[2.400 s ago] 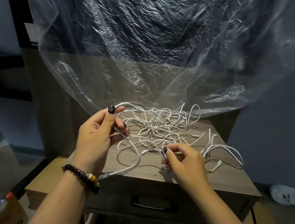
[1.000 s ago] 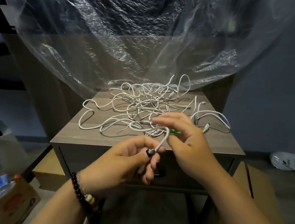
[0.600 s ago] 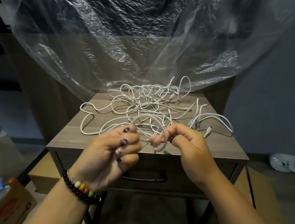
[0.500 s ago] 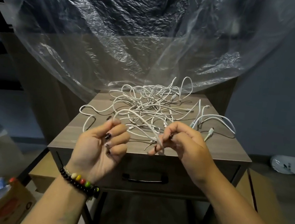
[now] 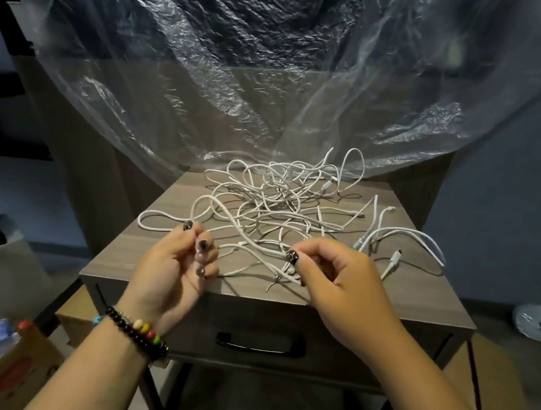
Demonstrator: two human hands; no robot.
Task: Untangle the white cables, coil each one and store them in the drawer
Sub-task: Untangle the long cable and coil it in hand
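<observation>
Head view, looking down at the near edge of the worktop (image 5: 427, 300), and both hands are in the tangle. The left hand (image 5: 171, 267) is raised, palm turned up toward us, fingers (image 5: 203, 247) curled in; a strand of the white cables (image 5: 275, 212) passes right at the fingertips, and it looks pinched there, though the blur makes that hard to call for sure. The right hand (image 5: 341, 280) is clearer: thumb and forefinger nip a strand at the front of the pile, the other fingers tucked under.

Why hands apart like this? My read is that she's stretching one run of cable between two grip points, so she can see where it threads through the rest. Sensible, because the heap sits as one knotted nest across the middle and back of the worktop, with loops standing up at the rear. A few plug ends (image 5: 394, 259) lie loose to the right, good starting points for tracing.

The drawer (image 5: 347, 345) below is closed, its black handle (image 5: 260, 343) untouched, so nothing is stored yet. No finished coil is visible either; early going, I'd judge. Clear plastic sheeting (image 5: 277, 70) hangs behind, brushing the back edge.
</observation>
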